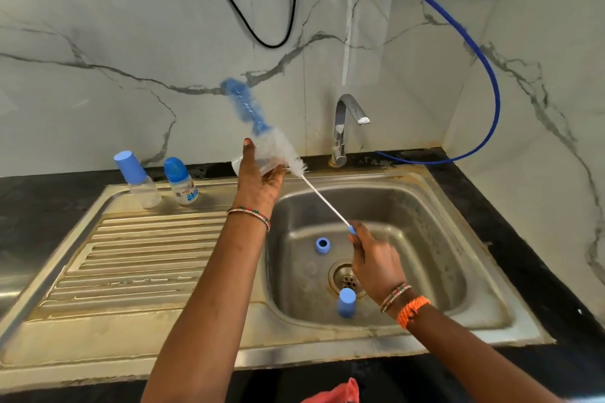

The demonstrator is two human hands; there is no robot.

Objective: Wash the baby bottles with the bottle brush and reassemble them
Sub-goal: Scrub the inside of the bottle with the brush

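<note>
My left hand (258,180) holds a clear, capless baby bottle (253,162) up above the sink's back left corner. My right hand (373,262) grips the blue handle end of the bottle brush (324,199) over the basin. The brush's wire shaft runs up and left, and its white and blue bristles (252,114) stick out past the bottle; I cannot tell whether the shaft passes through the bottle or beside it. A blue screw ring (322,245) and a blue cap (346,303) lie in the basin near the drain. Two capped bottles (136,178) (180,180) stand on the drainboard.
The steel sink (458,206) has a ribbed drainboard (137,258) on the left and a chrome tap (343,127) at the back, with no water running. A blue hose (491,82) and a black cable (262,39) hang against the marble wall. Black counter surrounds the sink.
</note>
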